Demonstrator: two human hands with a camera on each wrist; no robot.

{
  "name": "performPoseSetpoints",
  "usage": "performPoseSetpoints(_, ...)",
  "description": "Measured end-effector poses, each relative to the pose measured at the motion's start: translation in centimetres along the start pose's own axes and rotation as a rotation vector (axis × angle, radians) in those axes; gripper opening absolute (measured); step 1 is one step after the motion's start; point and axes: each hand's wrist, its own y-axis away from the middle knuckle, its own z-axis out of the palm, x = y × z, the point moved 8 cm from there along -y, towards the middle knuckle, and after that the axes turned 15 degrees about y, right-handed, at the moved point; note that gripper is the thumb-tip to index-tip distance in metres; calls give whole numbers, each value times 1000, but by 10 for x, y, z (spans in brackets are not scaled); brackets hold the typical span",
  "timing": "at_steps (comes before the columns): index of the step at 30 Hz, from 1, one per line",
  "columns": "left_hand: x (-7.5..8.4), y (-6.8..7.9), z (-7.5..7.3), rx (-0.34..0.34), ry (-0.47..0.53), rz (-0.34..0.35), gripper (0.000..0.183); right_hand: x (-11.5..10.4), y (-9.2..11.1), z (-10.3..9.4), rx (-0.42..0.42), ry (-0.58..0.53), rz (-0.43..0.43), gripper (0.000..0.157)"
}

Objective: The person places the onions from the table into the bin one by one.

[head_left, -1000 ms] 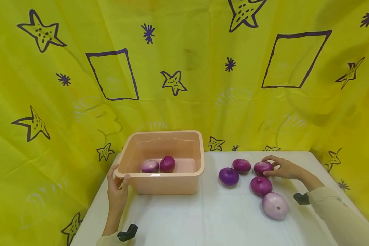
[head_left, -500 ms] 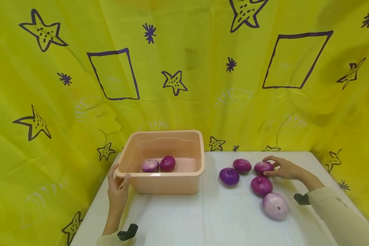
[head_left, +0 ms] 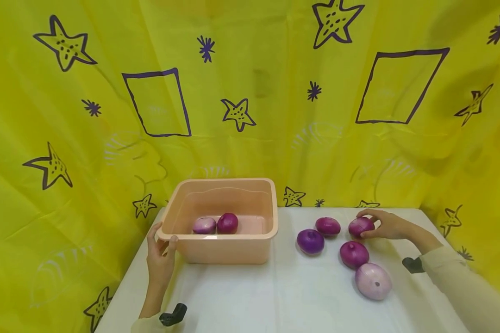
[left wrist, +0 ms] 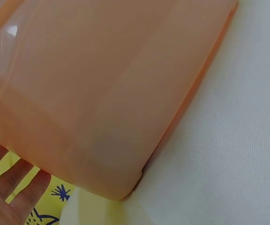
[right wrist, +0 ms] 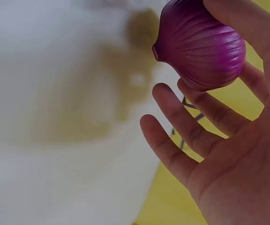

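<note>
With thumb and fingers at its near left corner, my left hand grips the rim of a peach plastic tub. Its fingers show along the tub wall in the left wrist view. My right hand pinches a purple-pink onion between thumb and fingers at the far right. In the right wrist view that onion seems raised off the cloth, its shadow lying apart; the other fingers are spread. Inside the tub lie a pale onion and a magenta onion.
On the white tablecloth lie a magenta onion, a dark purple onion, another magenta onion and a large pale onion. A yellow patterned curtain stands behind and at both sides.
My right hand has moved slightly right with its onion, which now stands apart from the magenta onion below it. The left hand and tub stay put.
</note>
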Motion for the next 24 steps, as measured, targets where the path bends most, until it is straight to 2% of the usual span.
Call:
performPoseSetpoints(7, -1, 1, 0, -3, -9, -8, 61, -15, -1, -36, 4, -18, -31, 59)
performPoseSetpoints(14, -2, 1, 0, -1, -9, -14, 61, -30, -7, -75, 111, 35, -38, 58)
performPoseSetpoints(24, -1, 1, -1, 6, -24, -13, 60, -58, -8, -126, 268, 37, -18, 62)
